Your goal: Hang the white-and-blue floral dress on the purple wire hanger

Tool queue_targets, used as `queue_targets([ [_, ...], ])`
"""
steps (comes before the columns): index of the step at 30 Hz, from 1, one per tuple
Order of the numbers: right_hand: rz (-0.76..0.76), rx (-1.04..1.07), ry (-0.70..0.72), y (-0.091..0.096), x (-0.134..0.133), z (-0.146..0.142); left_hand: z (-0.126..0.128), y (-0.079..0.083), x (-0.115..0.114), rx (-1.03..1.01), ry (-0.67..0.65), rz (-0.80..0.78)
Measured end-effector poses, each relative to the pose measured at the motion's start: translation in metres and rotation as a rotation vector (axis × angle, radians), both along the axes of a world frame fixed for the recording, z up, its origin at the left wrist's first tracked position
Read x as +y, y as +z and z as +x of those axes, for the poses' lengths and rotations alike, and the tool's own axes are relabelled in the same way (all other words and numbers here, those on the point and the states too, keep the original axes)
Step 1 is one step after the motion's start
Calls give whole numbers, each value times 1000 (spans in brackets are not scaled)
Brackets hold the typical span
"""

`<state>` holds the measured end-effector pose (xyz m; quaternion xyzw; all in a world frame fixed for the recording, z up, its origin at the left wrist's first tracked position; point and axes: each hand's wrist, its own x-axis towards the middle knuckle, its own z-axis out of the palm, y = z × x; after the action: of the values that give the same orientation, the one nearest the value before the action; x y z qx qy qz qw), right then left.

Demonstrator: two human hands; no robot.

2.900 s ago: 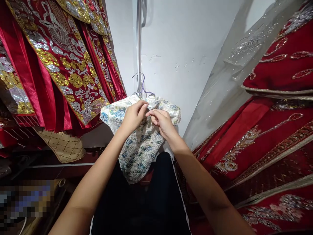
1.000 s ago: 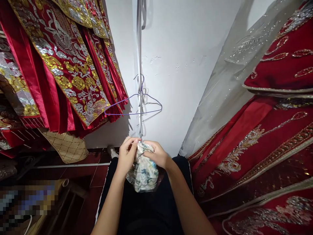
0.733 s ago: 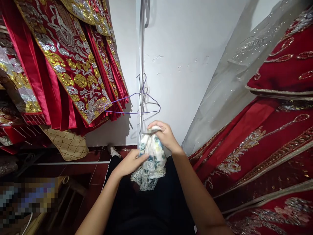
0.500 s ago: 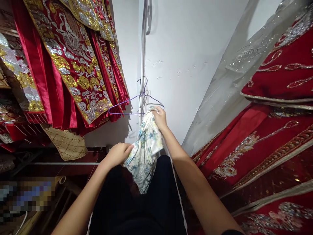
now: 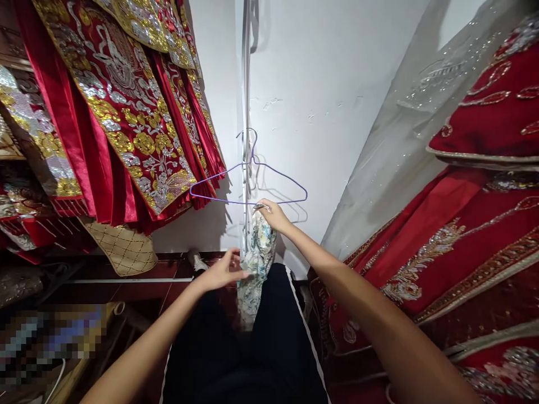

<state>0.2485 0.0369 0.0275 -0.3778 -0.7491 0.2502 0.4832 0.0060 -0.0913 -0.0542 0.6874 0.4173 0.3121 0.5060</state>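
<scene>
A white garment with a blue, green and yellow floral print (image 5: 264,238) hangs down in front of my knees. My right hand (image 5: 272,216) pinches its top edge, just under the bottom bar of a purple wire hanger (image 5: 219,200). The hanger hangs bare from a rail, and its whole triangle shows. My left hand (image 5: 225,270) is at the garment's left side, fingers apart, thumb and fingers curving towards the cloth; it looks slightly blurred. Whether the left fingertips touch the cloth I cannot tell. The garment's exact kind is hidden by its folds.
Red embroidered costumes with gold and silver sequins (image 5: 143,129) hang at left. More beaded red garments (image 5: 446,224) and a sheer sparkly white fabric (image 5: 379,151) hang at right. A metal rail (image 5: 246,67) runs along the white wall. A wooden piece of furniture (image 5: 80,365) stands lower left.
My left hand has released the cloth and spread its fingers. My right hand has lowered slightly with the garment, away from the hanger, whose right side now shows fully. The cloth hangs narrower.
</scene>
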Motion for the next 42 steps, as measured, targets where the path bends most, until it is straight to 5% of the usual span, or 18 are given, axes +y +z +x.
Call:
queue_targets([
  [3,11,-5,33,6,-12,6,38,-54,-2,57,-28,81],
  [6,7,-21,72,11,-22,12,71,-88,10,58,220,242],
  [9,1,-39,70,16,-32,18,83,-94,35,-23,496,397],
  [12,-6,-42,70,22,-41,23,75,-79,63,-60,611,469],
  [18,-22,-67,68,28,-52,26,49,-65,84,54,173,211],
  [25,62,-311,-235,24,-42,64,-8,-76,33,106,-23,12],
  [27,80,-347,-274,26,-38,71,-36,-60,23,155,-74,4],
  [30,95,-367,-244,31,-34,70,-75,-12,27,406,-164,138],
  [34,84,-340,-205,35,-35,62,-105,72,56,610,31,522],
  [38,90,-307,-183,39,-46,54,-92,143,76,548,196,895],
  [42,63,-319,-86,47,-70,38,-51,187,78,420,214,984],
])
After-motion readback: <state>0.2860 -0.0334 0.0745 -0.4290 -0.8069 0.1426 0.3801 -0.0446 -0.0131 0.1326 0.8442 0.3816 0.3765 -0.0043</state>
